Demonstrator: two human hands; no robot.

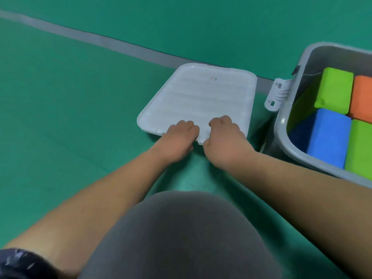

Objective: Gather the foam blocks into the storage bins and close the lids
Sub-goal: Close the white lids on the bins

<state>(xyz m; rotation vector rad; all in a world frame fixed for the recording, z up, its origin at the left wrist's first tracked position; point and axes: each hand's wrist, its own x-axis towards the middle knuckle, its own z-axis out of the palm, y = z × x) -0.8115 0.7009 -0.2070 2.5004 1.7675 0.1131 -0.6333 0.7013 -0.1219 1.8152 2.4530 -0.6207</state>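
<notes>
A white ribbed lid (199, 97) lies flat on the green floor mat at the centre of the head view. My left hand (178, 138) and my right hand (225, 140) both grip its near edge, fingers curled over the top. To the right stands an open grey storage bin (281, 125) with a white latch (278, 93) hanging on its left wall. Inside it are a green foam block (335, 89), an orange one (363, 97), a blue one (328, 135) and another green one (360, 150).
The floor is a green mat (70, 117) crossed by a grey strip (100, 42) running from upper left toward the bin. My knee in grey trousers (181, 234) fills the bottom centre, between my forearms.
</notes>
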